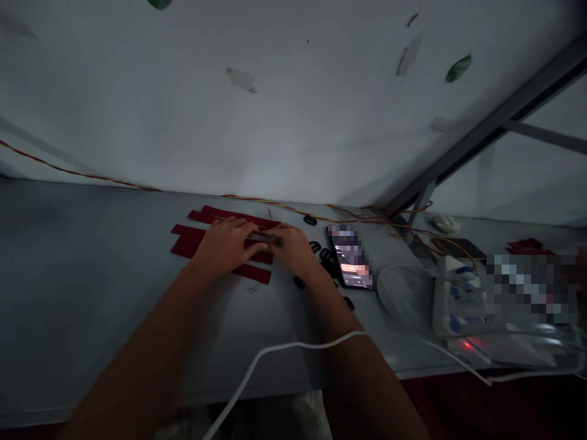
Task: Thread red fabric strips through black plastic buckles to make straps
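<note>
Several flat dark red fabric strips (186, 244) lie side by side on the grey table. My left hand (228, 243) rests over the middle of them, fingers bent, its thumb and forefinger at the right end of a strip. Meeting it there, my right hand (292, 245) has its fingertips closed at the same end. The red strip's edge shows between the fingertips, though the exact grip is dim and partly hidden. Several small black buckle-like loops (310, 220) are scattered beside and behind my right wrist. Loose threads (254, 287) stick out near the strips.
A lit phone (352, 260) lies right of the black pieces. Farther right stands a white power strip (452, 296) with plugs and cables. A white cable (293, 345) crosses my right forearm. Twisted wires (183, 192) run along the wall's base. A metal frame (477, 140) slants at right.
</note>
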Demonstrator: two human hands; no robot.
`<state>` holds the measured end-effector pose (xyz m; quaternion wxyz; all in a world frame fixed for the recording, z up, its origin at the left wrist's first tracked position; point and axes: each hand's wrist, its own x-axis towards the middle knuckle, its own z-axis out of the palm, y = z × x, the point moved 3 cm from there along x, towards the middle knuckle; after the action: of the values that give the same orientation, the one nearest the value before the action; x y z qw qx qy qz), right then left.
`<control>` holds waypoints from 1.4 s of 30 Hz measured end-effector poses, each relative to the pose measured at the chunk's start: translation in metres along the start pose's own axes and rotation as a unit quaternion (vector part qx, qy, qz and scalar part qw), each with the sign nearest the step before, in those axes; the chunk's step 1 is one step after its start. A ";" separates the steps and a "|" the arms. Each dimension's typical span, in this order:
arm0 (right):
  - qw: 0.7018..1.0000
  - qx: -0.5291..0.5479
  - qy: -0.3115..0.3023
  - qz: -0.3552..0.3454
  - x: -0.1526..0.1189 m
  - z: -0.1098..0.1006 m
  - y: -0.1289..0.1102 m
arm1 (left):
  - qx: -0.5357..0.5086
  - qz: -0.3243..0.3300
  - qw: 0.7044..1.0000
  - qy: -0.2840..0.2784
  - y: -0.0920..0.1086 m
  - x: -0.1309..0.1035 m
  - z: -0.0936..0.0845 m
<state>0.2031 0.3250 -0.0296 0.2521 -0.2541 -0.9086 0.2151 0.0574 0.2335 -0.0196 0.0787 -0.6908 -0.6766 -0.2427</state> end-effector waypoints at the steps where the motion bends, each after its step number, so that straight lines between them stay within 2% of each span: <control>1: 1.000 -0.004 -0.014 -0.003 0.000 0.002 -0.002 | 0.009 0.005 1.000 -0.024 0.000 -0.001 0.003; 4: 0.999 -0.012 -0.037 -0.001 -0.001 0.004 -0.007 | 0.006 0.005 0.998 -0.070 -0.003 -0.002 0.010; 12: 0.999 -0.001 -0.045 0.010 -0.002 0.004 -0.005 | -0.072 -0.041 0.993 -0.081 -0.018 0.002 0.017; 20: 0.998 0.028 -0.017 0.045 -0.001 0.001 -0.005 | -0.101 -0.043 0.994 -0.028 -0.016 0.003 0.014; 23: 0.992 0.107 -0.012 0.061 -0.001 0.001 -0.006 | -0.108 -0.022 0.994 -0.007 -0.009 0.003 0.007; 27: 0.964 0.246 -0.012 0.097 0.000 0.002 -0.002 | -0.081 -0.019 0.997 0.000 -0.003 0.002 0.003; 31: 0.964 0.235 0.012 0.128 0.000 -0.001 0.002 | -0.070 -0.041 0.997 -0.005 -0.003 0.003 0.002; 35: 0.967 0.223 0.031 0.119 0.000 -0.003 0.001 | -0.080 -0.047 0.996 -0.018 -0.004 0.003 0.004; 42: 0.938 0.322 -0.024 0.125 -0.001 0.006 -0.002 | -0.151 -0.044 0.987 -0.020 -0.006 0.006 0.011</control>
<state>0.2000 0.3211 -0.0335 0.2702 -0.2654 -0.7573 0.5321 0.0535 0.2440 -0.0278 -0.0511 -0.6688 -0.6636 -0.3313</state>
